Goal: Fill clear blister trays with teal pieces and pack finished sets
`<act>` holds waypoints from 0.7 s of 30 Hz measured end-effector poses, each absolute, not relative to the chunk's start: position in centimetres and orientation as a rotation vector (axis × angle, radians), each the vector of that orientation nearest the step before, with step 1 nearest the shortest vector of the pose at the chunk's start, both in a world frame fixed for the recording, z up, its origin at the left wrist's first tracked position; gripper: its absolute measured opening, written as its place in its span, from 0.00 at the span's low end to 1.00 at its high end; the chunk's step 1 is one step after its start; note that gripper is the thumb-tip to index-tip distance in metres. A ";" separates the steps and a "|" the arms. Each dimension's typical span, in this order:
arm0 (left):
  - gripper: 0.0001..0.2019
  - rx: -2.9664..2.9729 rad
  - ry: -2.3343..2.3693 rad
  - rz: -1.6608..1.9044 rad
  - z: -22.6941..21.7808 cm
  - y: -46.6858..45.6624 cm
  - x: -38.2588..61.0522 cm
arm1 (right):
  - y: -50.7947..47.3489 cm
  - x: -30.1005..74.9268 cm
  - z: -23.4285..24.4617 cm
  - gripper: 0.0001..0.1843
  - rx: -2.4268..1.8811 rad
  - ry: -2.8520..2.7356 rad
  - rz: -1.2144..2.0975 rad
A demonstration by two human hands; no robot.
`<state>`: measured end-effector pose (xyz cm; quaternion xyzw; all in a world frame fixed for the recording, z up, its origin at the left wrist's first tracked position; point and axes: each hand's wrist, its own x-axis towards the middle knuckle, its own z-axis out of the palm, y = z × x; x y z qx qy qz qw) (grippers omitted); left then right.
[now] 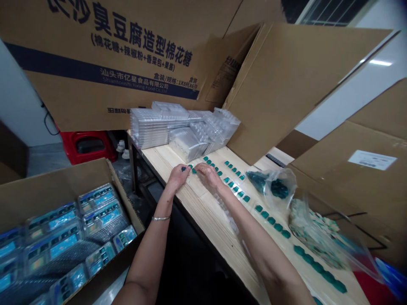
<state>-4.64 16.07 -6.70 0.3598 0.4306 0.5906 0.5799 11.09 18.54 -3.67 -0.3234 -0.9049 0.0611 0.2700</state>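
Note:
My left hand (178, 175) is pinched shut on a small green piece (184, 168) over the pale wooden table (203, 220). My right hand (206, 173) lies close beside it with fingers curled, fingertips at another green piece (194, 171); whether it holds it I cannot make out. Rows of small green pieces (235, 188) lie on the table past my right hand. A thin bracelet (160, 218) rings my left wrist.
Stacks of clear plastic trays (178, 127) stand at the table's far end. A clear bag of green pieces (273, 186) and another bag (318, 237) lie to the right. An open carton of blue packaged trays (63, 241) sits at the left. Large cardboard boxes (286, 84) lean behind.

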 end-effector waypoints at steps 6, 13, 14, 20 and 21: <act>0.07 0.780 0.927 1.346 -6.5 15.8 -4.9 | 18.4 10.2 -4.3 0.10 -0.922 -2.408 0.251; 0.05 0.787 0.944 1.371 -6.9 16.1 -4.7 | 18.4 10.6 -5.2 0.08 -1.058 -2.150 0.299; 0.04 0.794 0.958 1.377 -7.0 16.2 -4.6 | 18.4 10.6 -5.3 0.08 -1.060 -2.156 0.293; 0.05 0.786 0.990 1.382 -6.9 16.2 -4.5 | 18.4 10.0 -5.1 0.09 -1.116 -2.243 0.174; 0.05 0.771 0.977 1.380 -6.7 16.0 -4.5 | 18.3 9.9 -5.0 0.10 -1.132 -2.284 0.145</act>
